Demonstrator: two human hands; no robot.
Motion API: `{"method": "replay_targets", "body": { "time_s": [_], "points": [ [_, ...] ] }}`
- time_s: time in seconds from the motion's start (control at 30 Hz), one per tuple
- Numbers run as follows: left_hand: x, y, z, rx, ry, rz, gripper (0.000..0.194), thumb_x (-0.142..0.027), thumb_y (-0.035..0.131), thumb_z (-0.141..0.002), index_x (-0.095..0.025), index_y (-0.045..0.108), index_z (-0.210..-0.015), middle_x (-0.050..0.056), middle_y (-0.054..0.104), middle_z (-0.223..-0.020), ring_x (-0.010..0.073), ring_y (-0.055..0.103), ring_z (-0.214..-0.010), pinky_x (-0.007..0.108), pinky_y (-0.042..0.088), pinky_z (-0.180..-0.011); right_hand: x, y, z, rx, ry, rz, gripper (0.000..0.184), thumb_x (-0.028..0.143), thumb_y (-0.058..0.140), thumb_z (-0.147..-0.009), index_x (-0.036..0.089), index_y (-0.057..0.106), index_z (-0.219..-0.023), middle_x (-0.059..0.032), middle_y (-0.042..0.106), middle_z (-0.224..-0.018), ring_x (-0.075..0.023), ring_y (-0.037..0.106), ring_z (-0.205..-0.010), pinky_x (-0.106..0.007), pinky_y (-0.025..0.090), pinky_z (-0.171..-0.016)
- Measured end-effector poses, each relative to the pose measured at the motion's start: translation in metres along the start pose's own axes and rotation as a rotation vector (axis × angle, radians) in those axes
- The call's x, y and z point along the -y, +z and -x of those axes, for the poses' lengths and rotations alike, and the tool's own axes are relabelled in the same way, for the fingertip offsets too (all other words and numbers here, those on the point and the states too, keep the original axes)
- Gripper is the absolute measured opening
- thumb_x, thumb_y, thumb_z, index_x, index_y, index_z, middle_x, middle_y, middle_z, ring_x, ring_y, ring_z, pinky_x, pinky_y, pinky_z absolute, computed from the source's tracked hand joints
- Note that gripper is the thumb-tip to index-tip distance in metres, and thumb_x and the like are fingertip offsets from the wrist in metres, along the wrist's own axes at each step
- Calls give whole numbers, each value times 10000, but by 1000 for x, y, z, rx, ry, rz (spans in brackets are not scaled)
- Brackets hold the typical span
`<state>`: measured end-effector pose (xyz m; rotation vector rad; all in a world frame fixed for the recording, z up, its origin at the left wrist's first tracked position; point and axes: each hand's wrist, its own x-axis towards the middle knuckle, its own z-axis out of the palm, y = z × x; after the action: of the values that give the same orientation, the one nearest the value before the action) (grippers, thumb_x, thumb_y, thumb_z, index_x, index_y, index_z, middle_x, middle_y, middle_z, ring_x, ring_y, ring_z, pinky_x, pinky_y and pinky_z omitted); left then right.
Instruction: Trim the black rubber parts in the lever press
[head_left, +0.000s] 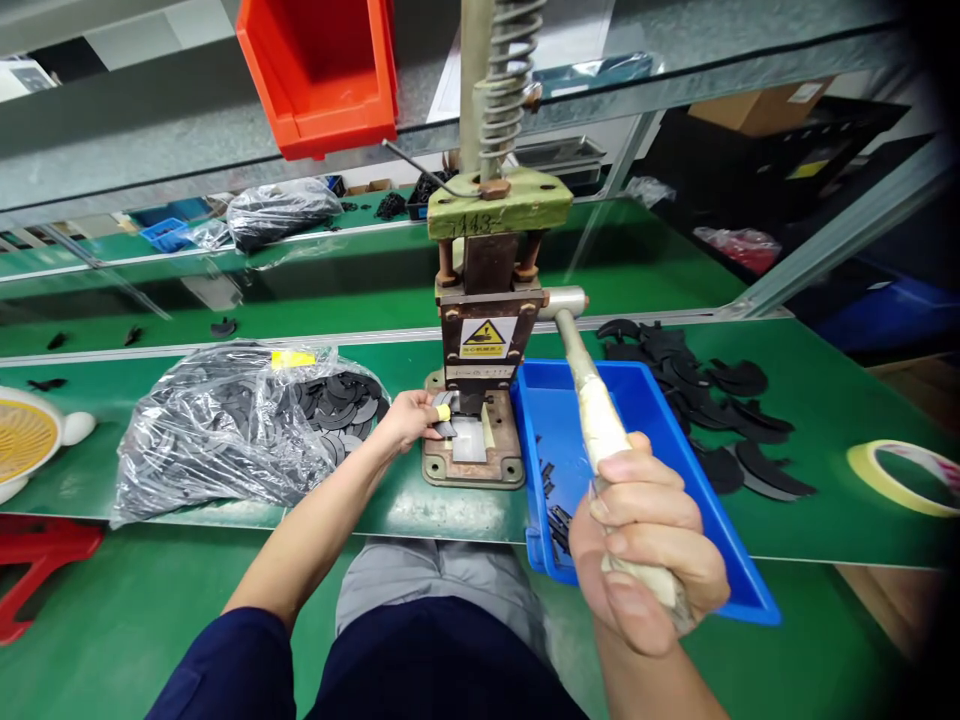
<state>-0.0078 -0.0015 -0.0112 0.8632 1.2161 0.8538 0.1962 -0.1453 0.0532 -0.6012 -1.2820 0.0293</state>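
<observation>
My right hand [645, 540] is wrapped round the taped lever handle [596, 415] of a hand press [487, 325]. That lever slants down toward me from a round metal hub on the press's right side. At the press base, my left hand [409, 420] pinches a dark curved plastic piece [444, 428] at the left of the die opening. A bit of yellow shows at the fingertips; whether it is tape or a finger cover I cannot make out. The far end of the piece is partly hidden under the press head.
A clear bag of dark curved pieces [247, 430] lies left of the press. To the right stand a blue bin [645, 390] with small black parts, a pile of curved pieces [739, 435] and a tape roll [892, 478]. An orange bin [319, 75] hangs over the bench.
</observation>
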Motion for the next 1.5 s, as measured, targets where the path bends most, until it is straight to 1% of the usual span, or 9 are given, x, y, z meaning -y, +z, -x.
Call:
{"method": "replay_targets", "body": {
  "time_s": [0.13,0.3,0.4,0.53,0.73,0.97,1.2,1.37,1.5],
  "points": [
    [-3,-3,-7,22,-90,-75,308,-97,898,-605,-99,590,-593,-10,565,-501,78,548,-373,186,530,-407,1,2,0,-10,18,-1,64,274,566,-728,230,527,-702,28,564,-699,-182,563,-768,-508,440,-958],
    [-4,-3,-11,-39,-241,-76,241,-45,814,-680,-124,611,-577,38,619,-526,147,603,-415,234,529,-427,3,0,-1,-12,34,4,68,284,564,-728,244,517,-700,28,538,-680,-195,557,-751,-552,461,-925],
    [-3,-2,-10,-86,-269,-75,241,-37,793,-686,-147,609,-577,37,631,-550,177,636,-470,261,537,-458,4,-3,-2,52,47,1,75,302,575,-747,246,530,-728,26,551,-701,-204,571,-794,-573,457,-967],
    [-2,2,-6,-158,-273,-87,247,-25,787,-651,-169,602,-575,28,629,-552,209,667,-547,285,561,-518,4,-5,-2,53,37,-32,60,292,580,-743,253,535,-743,19,551,-703,-224,584,-835,-606,442,-998],
    [-12,8,-4,-160,-191,-210,297,19,772,-602,-167,549,-546,-33,553,-489,125,564,-437,230,529,-444,2,-3,0,33,31,-77,69,281,597,-738,239,546,-757,14,572,-733,-223,586,-867,-585,429,-1025],
    [-14,2,-10,6,-5,-275,300,96,745,-572,-119,547,-506,-2,556,-528,92,523,-441,210,523,-412,-1,-2,1,10,15,-54,73,283,591,-728,241,532,-725,29,556,-709,-202,580,-810,-544,448,-987],
    [-8,-7,-12,63,-91,-187,351,-36,850,-606,-120,517,-533,-37,497,-523,63,505,-466,216,564,-490,-6,2,1,-38,-36,-39,116,295,583,-716,231,501,-664,37,557,-686,-172,573,-745,-493,473,-939],
    [-10,-2,-12,-5,-108,-274,315,-120,763,-764,-124,502,-587,-77,418,-459,34,428,-402,243,587,-525,-8,10,-2,-111,-96,-49,108,269,575,-681,224,483,-645,34,559,-650,-164,564,-716,-470,474,-914],
    [-22,-18,-14,-190,33,-289,130,-131,669,-837,-123,570,-753,-19,580,-578,79,577,-494,203,553,-527,-7,11,-2,-101,-87,-40,108,262,586,-660,227,489,-628,25,553,-632,-187,572,-723,-515,472,-923]
  ]
}}
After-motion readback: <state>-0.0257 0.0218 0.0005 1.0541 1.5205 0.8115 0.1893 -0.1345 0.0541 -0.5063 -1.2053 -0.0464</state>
